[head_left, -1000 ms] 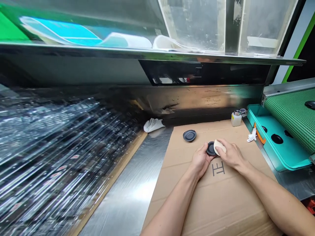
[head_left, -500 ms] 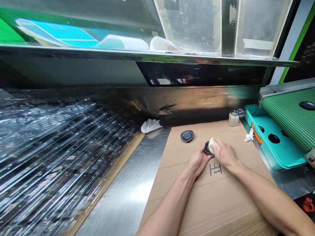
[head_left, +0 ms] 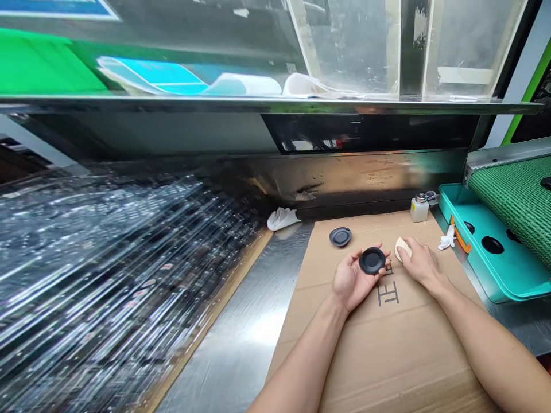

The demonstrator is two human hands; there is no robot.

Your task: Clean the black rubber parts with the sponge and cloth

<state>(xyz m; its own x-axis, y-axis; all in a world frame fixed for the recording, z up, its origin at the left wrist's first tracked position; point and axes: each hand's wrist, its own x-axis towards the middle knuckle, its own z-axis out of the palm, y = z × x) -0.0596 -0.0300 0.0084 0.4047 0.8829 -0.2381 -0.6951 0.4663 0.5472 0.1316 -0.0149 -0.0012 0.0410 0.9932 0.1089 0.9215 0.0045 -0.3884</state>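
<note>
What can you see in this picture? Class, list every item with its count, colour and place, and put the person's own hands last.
round cap: one, black, held in the left hand
second cap: one, dark grey, on the cardboard behind the hands
pad: one, cream, under the right hand's fingers
cardboard sheet: one, brown, covering the steel bench
small bottle: one, whitish with metal top, at the cardboard's far edge
cloth: one, white, at the back of the bench
tray: one, teal, right of the cardboard
conveyor belt: one, green, far right
left hand: one, holding the round cap
right hand: one, resting on the pad
</note>
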